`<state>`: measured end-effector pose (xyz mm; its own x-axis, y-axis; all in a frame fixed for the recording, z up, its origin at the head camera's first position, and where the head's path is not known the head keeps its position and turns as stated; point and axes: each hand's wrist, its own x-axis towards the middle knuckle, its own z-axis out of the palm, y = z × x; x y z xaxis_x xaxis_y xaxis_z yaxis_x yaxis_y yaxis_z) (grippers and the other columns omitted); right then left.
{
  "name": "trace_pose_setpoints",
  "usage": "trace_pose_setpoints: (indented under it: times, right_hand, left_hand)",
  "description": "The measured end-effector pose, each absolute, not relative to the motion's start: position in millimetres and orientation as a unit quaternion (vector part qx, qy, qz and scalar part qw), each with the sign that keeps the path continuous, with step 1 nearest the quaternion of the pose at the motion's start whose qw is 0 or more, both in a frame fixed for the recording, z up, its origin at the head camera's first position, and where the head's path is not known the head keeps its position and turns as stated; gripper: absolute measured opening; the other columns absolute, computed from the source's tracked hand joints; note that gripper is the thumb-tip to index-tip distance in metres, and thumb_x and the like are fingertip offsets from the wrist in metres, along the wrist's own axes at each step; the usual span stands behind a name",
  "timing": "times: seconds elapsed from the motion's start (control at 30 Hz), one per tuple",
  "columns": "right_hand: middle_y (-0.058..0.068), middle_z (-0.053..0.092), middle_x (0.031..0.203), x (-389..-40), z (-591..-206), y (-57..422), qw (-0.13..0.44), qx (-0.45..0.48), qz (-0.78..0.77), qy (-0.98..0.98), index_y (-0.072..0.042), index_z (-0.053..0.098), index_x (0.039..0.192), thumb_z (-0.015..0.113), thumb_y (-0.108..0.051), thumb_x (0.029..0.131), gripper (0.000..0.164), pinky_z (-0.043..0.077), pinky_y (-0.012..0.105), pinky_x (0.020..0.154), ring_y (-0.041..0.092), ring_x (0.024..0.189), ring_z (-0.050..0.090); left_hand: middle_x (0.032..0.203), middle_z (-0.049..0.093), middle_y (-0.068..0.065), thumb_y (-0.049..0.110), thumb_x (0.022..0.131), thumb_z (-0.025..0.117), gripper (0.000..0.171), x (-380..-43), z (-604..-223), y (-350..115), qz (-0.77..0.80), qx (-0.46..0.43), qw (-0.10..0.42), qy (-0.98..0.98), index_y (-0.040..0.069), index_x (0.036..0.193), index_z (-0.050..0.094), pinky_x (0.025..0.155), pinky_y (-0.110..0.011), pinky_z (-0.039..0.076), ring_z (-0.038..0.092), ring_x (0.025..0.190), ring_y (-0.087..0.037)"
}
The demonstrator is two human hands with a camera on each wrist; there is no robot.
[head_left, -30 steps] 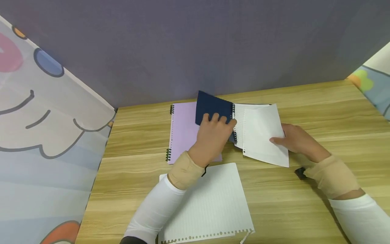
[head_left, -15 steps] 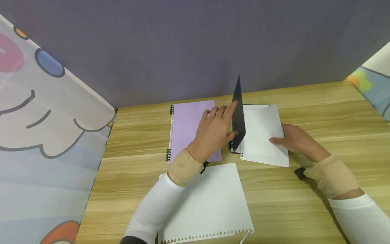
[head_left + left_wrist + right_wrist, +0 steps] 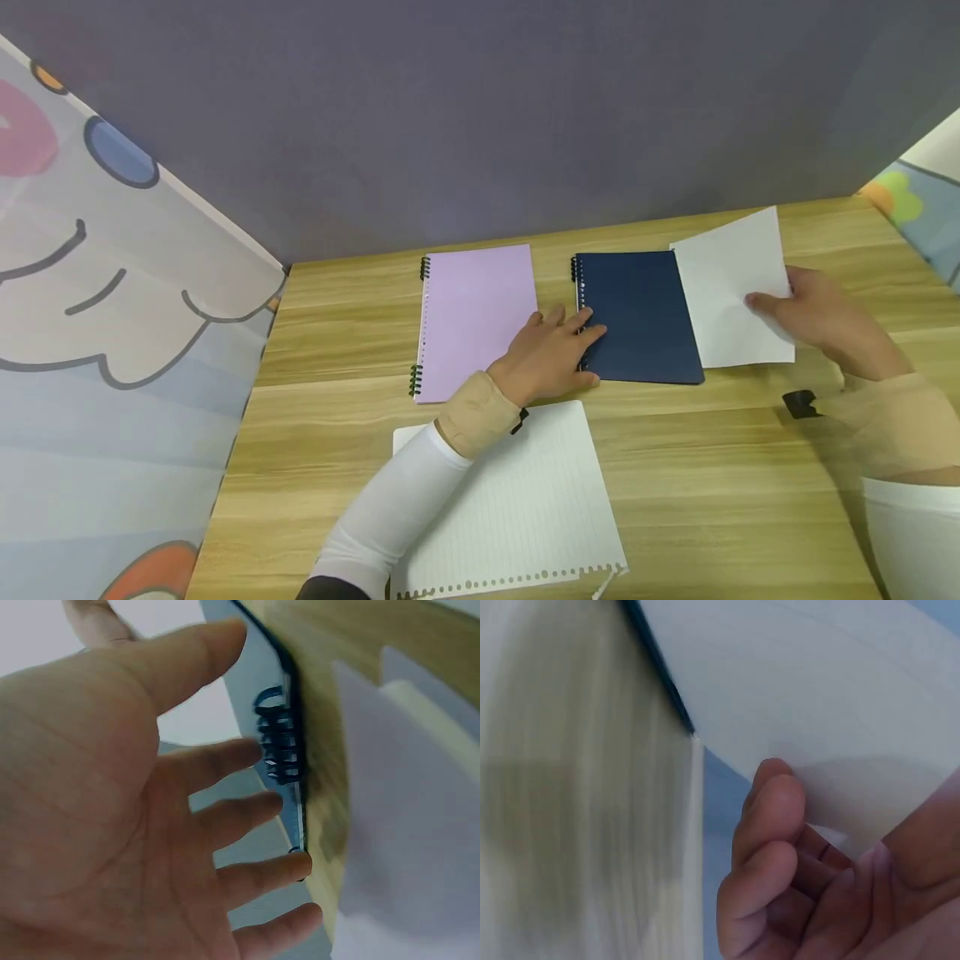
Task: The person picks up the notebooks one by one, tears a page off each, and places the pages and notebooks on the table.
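Note:
A dark blue spiral notebook [image 3: 641, 312] lies closed on the table. My left hand [image 3: 551, 354] is at its spiral edge with fingers spread, the fingertips over the cover. In the left wrist view the black coil [image 3: 277, 746] shows just beyond the extended fingers [image 3: 232, 814]. My right hand [image 3: 825, 321] pinches a white sheet of paper [image 3: 738, 292] between thumb and fingers, just right of the notebook. The sheet's left edge borders the cover, and its upper right corner is raised. In the right wrist view the fingers [image 3: 769, 825] curl against the sheet.
A lilac spiral notebook [image 3: 472, 325] lies to the left of the blue one. In front, a lined loose sheet [image 3: 517, 500] with a torn, perforated edge lies partly under the left forearm. A grey panel [image 3: 480, 125] stands behind the wooden table [image 3: 315, 333].
The blue cover, folded back to the left before, has swung over to the right and lies closed. My right hand has drawn the white sheet rightward out of the notebook.

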<state>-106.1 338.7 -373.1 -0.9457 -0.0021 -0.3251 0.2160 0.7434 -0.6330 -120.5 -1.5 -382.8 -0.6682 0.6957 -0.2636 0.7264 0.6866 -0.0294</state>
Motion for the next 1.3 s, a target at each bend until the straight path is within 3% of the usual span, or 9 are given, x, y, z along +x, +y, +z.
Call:
trace_pose_setpoints:
  times: [0.17, 0.27, 0.37, 0.53, 0.63, 0.87, 1.0, 1.17, 1.3]
  right_hand:
    - [0.031, 0.043, 0.124, -101.7, -363.8, 351.8, 0.088, 0.088, -0.367, 0.922, 0.010, 0.027, 0.136, 0.043, -0.050, 0.091, 0.077, 0.044, 0.039, 0.070, 0.021, 0.090, 0.054]
    - [0.027, 0.043, 0.123, -98.4, -358.2, 356.0, 0.051, 0.106, -0.385, 0.915, 0.008, 0.028, 0.136, 0.044, -0.047, 0.092, 0.073, 0.044, 0.034, 0.065, 0.006, 0.083, 0.051]
    - [0.024, 0.044, 0.121, -95.6, -353.5, 357.2, 0.020, 0.118, -0.410, 0.904, 0.007, 0.029, 0.136, 0.046, -0.042, 0.092, 0.068, 0.046, 0.033, 0.062, -0.001, 0.078, 0.051]
    - [-0.006, 0.056, 0.104, -92.0, -344.2, 353.3, -0.002, 0.128, -0.432, 0.893, 0.000, 0.037, 0.134, 0.053, -0.043, 0.088, 0.064, 0.046, 0.031, 0.061, -0.001, 0.076, 0.055]
    - [-0.017, 0.059, 0.096, -88.9, -337.0, 343.1, 0.024, 0.107, -0.437, 0.893, -0.007, 0.041, 0.133, 0.053, -0.047, 0.087, 0.063, 0.046, 0.029, 0.062, 0.003, 0.077, 0.058]
    - [0.008, 0.063, 0.082, -77.4, -326.1, 294.5, 0.058, -0.010, -0.424, 0.904, -0.011, 0.044, 0.129, 0.046, -0.041, 0.093, 0.048, 0.045, 0.039, 0.051, 0.025, 0.060, 0.060]
    - [0.010, 0.061, 0.081, -69.1, -324.6, 268.5, 0.099, -0.108, -0.439, 0.887, -0.010, 0.043, 0.129, 0.041, -0.031, 0.097, 0.038, 0.045, 0.038, 0.049, 0.023, 0.058, 0.060]
    - [0.009, 0.060, 0.089, -61.2, -330.3, 240.0, 0.185, -0.204, -0.479, 0.833, -0.011, 0.041, 0.130, 0.038, -0.026, 0.099, 0.035, 0.047, 0.038, 0.055, 0.021, 0.068, 0.062]
    - [0.007, 0.061, 0.087, -61.1, -340.7, 222.9, 0.233, -0.246, -0.494, 0.801, -0.011, 0.044, 0.124, 0.037, -0.024, 0.099, 0.029, 0.047, 0.038, 0.052, 0.021, 0.063, 0.062]
  left_hand:
    - [0.152, 0.014, 0.003, 0.063, 0.084, 0.047, 0.073, -120.2, -386.9, 0.0, -0.081, 0.389, 0.136, 0.908, 0.034, 0.146, 0.021, 0.101, -0.047, 0.018, 0.018, 0.136, -0.028]
    - [0.151, 0.019, 0.004, 0.063, 0.084, 0.048, 0.071, -122.5, -385.8, -0.2, -0.094, 0.383, 0.124, 0.911, 0.035, 0.145, 0.024, 0.099, -0.047, 0.021, 0.024, 0.133, -0.027]
    - [0.150, 0.019, 0.005, 0.063, 0.084, 0.047, 0.070, -126.1, -383.4, -1.2, -0.105, 0.375, 0.126, 0.913, 0.036, 0.145, 0.025, 0.098, -0.046, 0.022, 0.027, 0.131, -0.026]
    - [0.151, 0.016, 0.004, 0.062, 0.085, 0.047, 0.070, -133.7, -379.7, -5.4, -0.084, 0.376, 0.150, 0.911, 0.036, 0.145, 0.023, 0.100, -0.045, 0.022, 0.025, 0.133, -0.027]
    - [0.151, 0.017, 0.003, 0.060, 0.085, 0.048, 0.069, -139.3, -376.0, -10.9, -0.059, 0.377, 0.150, 0.912, 0.034, 0.145, 0.024, 0.099, -0.044, 0.023, 0.025, 0.133, -0.027]
    - [0.149, 0.024, -0.001, 0.052, 0.088, 0.049, 0.063, -154.7, -360.7, -33.8, 0.005, 0.343, 0.148, 0.928, 0.027, 0.143, 0.033, 0.100, -0.045, 0.023, 0.026, 0.133, -0.029]
    - [0.148, 0.027, -0.001, 0.051, 0.089, 0.047, 0.059, -163.6, -354.3, -47.9, 0.021, 0.318, 0.157, 0.935, 0.026, 0.141, 0.037, 0.099, -0.043, 0.026, 0.030, 0.131, -0.025]
    - [0.145, 0.033, 0.004, 0.050, 0.091, 0.044, 0.055, -171.3, -343.9, -63.8, 0.051, 0.294, 0.168, 0.940, 0.026, 0.141, 0.038, 0.099, -0.036, 0.027, 0.032, 0.130, -0.019]
    - [0.128, 0.050, 0.007, 0.046, 0.096, 0.037, 0.043, -174.1, -334.3, -71.4, 0.109, 0.303, 0.159, 0.933, 0.024, 0.131, 0.049, 0.093, -0.030, 0.031, 0.043, 0.119, -0.015]
